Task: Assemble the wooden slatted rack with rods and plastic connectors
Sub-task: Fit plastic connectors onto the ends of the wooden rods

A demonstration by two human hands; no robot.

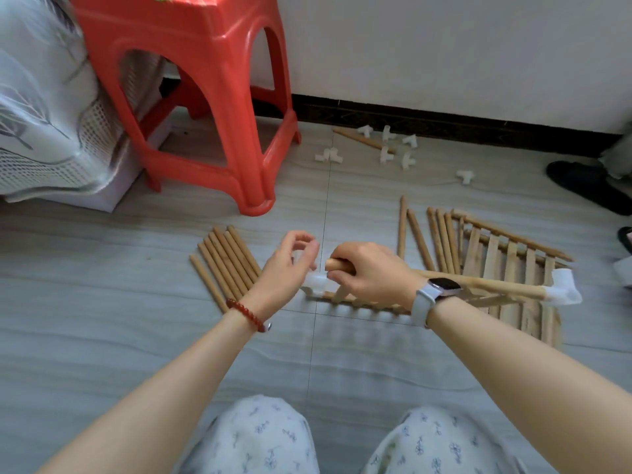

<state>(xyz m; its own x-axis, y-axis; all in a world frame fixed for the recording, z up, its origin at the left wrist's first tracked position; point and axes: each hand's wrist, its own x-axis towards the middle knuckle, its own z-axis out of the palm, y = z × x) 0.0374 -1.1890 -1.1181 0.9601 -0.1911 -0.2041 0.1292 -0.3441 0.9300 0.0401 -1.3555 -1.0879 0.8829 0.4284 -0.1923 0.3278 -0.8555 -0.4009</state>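
Two bare hands work just above the tiled floor (136,302) at the centre of the frame. The right hand (369,273), with a white-strapped watch (434,292) on its wrist, has its fingers curled round the left end of a long wooden rod (496,287); the rod runs off to the right and ends in a white plastic connector (564,290). Beneath this hand lies a slatted panel (362,302), partly blurred, with another white connector (314,282) at its left corner. The left hand (290,268), a red bead bracelet (244,313) on its wrist, hangs just left of the rod's bare end with its fingers loosely curved; something pale shows behind the fingers, but I cannot tell whether it is held.

A bundle of short rods (227,265) lies side by side on the floor, left of centre, partly behind the left wrist. To the right, several more loose rods (424,241) lie fanned out beside a second slatted panel (513,265), which lies under the held rod. Further up, near the dark skirting, a scatter of white connectors (393,145) lies around one single rod (359,138). A red plastic stool (212,97) stands in the upper left of the frame, with patterned grey fabric (41,114) beside it. A dark shoe (581,183) shows at the right edge. The person's knees in flowered trousers (260,439) fill the bottom.
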